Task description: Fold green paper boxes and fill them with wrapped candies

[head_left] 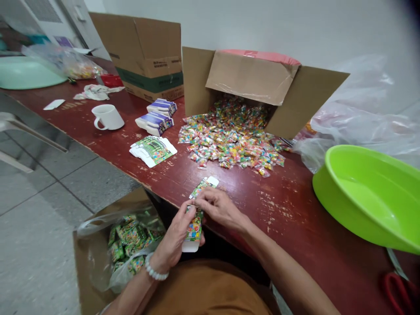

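Note:
My left hand (177,232) is closed around a small green printed carton (194,227), held just off the table's front edge with a white flap at its lower end. At the carton's upper end, the fingers of my right hand (221,209) are pinched together, touching it and hiding that end. Just beyond them another green carton (201,187) lies on the table, partly covered by the right hand. Further back sits a fanned stack of flat green cartons (154,149). Small clear packets of colourful candy (232,146) spill towards my hands from a tipped cardboard box (252,78).
On the red table (288,210) stand a lime-green basin (348,192), a white mug (110,117), purple-and-white cartons (155,122) and a tall cardboard box (144,57). Below on the left, a bag-lined box (82,267) holds several filled green cartons (131,238). Red-handled scissors (397,288) lie at lower right.

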Available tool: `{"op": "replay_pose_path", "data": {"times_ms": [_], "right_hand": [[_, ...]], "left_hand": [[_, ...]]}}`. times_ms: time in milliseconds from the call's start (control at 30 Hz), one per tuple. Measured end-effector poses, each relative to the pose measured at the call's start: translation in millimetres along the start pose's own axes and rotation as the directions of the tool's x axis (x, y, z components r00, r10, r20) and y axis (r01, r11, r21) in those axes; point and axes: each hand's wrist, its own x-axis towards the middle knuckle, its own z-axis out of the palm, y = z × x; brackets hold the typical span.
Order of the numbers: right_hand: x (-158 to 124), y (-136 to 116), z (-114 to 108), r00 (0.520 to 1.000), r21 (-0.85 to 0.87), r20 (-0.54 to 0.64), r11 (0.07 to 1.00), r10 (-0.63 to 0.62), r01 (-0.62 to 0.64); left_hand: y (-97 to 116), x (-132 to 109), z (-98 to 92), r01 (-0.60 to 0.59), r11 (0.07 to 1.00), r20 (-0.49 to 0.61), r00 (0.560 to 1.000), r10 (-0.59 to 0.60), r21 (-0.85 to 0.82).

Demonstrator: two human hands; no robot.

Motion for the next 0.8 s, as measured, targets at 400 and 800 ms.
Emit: {"op": "replay_pose_path", "data": {"times_ms": [400,800], "right_hand": [[102,72,2,0.981,-0.523,-0.141,0.831,0.132,-0.187],[47,18,-8,0.967,0.187,-0.092,0.958,0.237,-0.217]], "left_hand": [[-17,-42,-104.5,0.186,0.973,-0.078,0.981,-0.177,0.134],[29,-35,-110.3,0.154,0.907,0.104,0.972,-0.21,0.392]]}}
